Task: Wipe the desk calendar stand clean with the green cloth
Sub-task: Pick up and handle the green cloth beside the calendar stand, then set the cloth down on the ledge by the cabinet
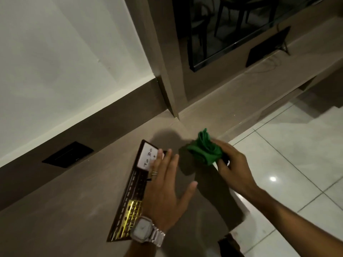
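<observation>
Nearest the camera is the left hand (165,184), with a silver wristwatch (146,231) on the wrist and a ring (154,173) on one finger. Its fingers are spread wide and flat. They hold nothing. The fingertips reach over the top edge of the desk calendar stand (130,193), but I cannot tell if they press on it or just float above it.

That stand is dark brown and lies on the brown counter (74,210), just left of the hand. It has a white "To Do" card (147,154) at its far end and shiny gold print near the wrist.

The right hand (232,164) is further away, near the counter's edge. Its fingers are curled around the green cloth (205,148), which is scrunched into a ball. The cloth is close to the stand but not touching it.

I think the wiping has not really begun, or is between strokes. The cloth is picked up and ready, so that part looks done. What is left is the main job: bring the cloth over to the stand and rub along it, from the white card down to the gold part. I cannot see any dust, so I cannot tell how clean it is now.
</observation>
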`<state>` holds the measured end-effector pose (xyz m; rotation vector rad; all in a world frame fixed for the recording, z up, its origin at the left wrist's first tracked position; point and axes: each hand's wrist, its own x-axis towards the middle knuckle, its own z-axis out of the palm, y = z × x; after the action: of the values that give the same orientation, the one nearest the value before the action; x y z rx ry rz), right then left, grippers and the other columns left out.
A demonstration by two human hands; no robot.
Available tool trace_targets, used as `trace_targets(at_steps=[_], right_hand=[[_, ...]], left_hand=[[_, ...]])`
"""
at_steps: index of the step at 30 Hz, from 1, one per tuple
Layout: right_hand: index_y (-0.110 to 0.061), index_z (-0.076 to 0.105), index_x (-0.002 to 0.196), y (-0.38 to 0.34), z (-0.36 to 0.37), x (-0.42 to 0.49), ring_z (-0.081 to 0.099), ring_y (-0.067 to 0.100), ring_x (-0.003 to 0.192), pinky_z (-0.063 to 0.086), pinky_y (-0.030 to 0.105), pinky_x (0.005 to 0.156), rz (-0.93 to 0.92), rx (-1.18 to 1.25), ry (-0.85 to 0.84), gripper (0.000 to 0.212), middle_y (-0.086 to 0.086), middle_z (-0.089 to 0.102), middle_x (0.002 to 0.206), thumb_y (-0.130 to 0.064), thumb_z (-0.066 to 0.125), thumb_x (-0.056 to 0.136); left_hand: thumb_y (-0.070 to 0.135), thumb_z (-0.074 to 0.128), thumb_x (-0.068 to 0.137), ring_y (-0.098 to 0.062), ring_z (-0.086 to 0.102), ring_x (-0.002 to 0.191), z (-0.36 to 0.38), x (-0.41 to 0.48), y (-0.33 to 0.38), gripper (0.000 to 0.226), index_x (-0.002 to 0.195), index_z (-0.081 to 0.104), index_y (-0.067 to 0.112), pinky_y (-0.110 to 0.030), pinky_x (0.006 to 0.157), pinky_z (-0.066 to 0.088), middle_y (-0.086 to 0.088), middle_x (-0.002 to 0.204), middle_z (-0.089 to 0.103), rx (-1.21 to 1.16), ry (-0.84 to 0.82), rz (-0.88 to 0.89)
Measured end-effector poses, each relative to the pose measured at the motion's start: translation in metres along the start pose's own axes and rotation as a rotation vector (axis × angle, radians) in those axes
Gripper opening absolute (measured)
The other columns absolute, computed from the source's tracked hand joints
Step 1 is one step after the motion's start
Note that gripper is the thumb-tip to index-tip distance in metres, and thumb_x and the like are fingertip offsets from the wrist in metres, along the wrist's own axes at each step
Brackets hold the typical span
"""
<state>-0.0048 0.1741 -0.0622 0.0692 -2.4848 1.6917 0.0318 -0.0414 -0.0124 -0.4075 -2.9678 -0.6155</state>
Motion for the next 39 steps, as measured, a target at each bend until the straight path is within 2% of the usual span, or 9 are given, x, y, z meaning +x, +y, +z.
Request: trace_targets(at_steps=[3,7,12,17,21,28,32,34,39], right_hand=[[-0.013,0.057,0.132,0.030,-0.002,0.042,0.054,0.014,0.120,0.044,0.035,0.104,0.047,-0.065,0.051,0.058,0.006,0.059,0.131,0.014,0.055,0.080],[-0.011,0.052,0.137,0.063,0.014,0.081,0.044,0.020,0.129,0.042,0.041,0.106,0.042,-0.208,-0.023,0.057,0.010,0.051,0.139,0.012,0.056,0.084],[-0.017,0.042,0.144,0.098,0.040,0.109,0.018,0.029,0.146,0.029,0.050,0.113,-0.118,-0.527,-0.204,0.061,0.009,0.031,0.155,0.005,0.055,0.089],[-0.022,0.017,0.154,0.131,0.051,0.108,-0.010,0.025,0.147,0.000,0.043,0.119,-0.242,-0.825,-0.385,0.088,0.003,0.006,0.162,0.013,0.049,0.079],[-0.021,0.016,0.154,0.140,0.059,0.106,-0.008,0.025,0.147,0.000,0.045,0.118,-0.283,-0.866,-0.366,0.092,0.002,0.005,0.161,0.010,0.051,0.075],[-0.024,0.023,0.152,0.128,0.047,0.111,-0.005,0.023,0.148,-0.003,0.049,0.118,-0.277,-0.872,-0.407,0.077,0.001,0.011,0.161,0.001,0.052,0.085],[-0.021,0.044,0.142,0.077,0.046,0.109,0.012,0.030,0.146,0.014,0.059,0.115,-0.155,-0.656,-0.238,0.056,0.006,0.029,0.157,-0.013,0.055,0.087],[-0.020,0.048,0.138,0.042,0.057,0.103,0.023,0.028,0.143,0.022,0.056,0.114,-0.163,-0.484,-0.223,0.050,0.006,0.036,0.153,-0.014,0.051,0.089],[-0.029,0.033,0.147,-0.039,0.090,0.093,0.027,0.019,0.142,0.029,0.046,0.113,-0.249,-0.292,-0.382,0.060,0.000,0.034,0.154,-0.020,0.051,0.090]], left_hand=[[0.073,0.033,0.090,-0.022,0.005,0.151,0.052,0.012,0.007,0.083,0.151,0.024,0.018,-0.048,0.118,0.020,-0.004,0.162,0.016,0.100,-0.146,0.024],[0.076,0.024,0.089,-0.026,0.001,0.150,0.099,0.022,-0.010,0.088,0.153,0.018,0.014,-0.049,0.120,0.018,-0.007,0.162,0.008,0.227,-0.317,0.024],[0.076,0.028,0.088,-0.024,0.000,0.151,0.123,0.022,-0.026,0.091,0.153,0.018,0.014,-0.046,0.121,0.010,-0.008,0.163,0.011,0.229,-0.349,0.021],[0.075,0.026,0.089,-0.028,0.001,0.151,0.128,0.020,-0.029,0.092,0.154,0.013,0.011,-0.048,0.117,0.007,-0.010,0.163,0.008,0.248,-0.357,0.040],[0.074,0.027,0.089,-0.028,0.000,0.150,0.128,0.020,-0.030,0.093,0.154,0.012,0.010,-0.048,0.117,0.006,-0.010,0.163,0.005,0.264,-0.353,0.049],[0.073,0.025,0.090,-0.028,-0.003,0.151,0.128,0.020,-0.028,0.090,0.154,0.010,0.012,-0.048,0.119,0.005,-0.010,0.164,0.003,0.265,-0.357,0.044],[0.072,0.021,0.092,-0.027,0.003,0.150,0.110,0.021,-0.023,0.086,0.153,0.015,0.011,-0.048,0.122,0.011,-0.010,0.162,0.004,0.272,-0.340,0.036],[0.069,0.022,0.093,-0.028,0.009,0.150,0.091,0.022,-0.020,0.084,0.152,0.019,0.010,-0.047,0.121,0.015,-0.011,0.162,0.009,0.295,-0.306,0.037],[0.061,0.040,0.090,-0.031,0.021,0.147,0.022,0.022,-0.027,0.077,0.147,0.033,0.010,-0.051,0.117,0.025,-0.015,0.159,0.024,0.349,-0.180,-0.036]])
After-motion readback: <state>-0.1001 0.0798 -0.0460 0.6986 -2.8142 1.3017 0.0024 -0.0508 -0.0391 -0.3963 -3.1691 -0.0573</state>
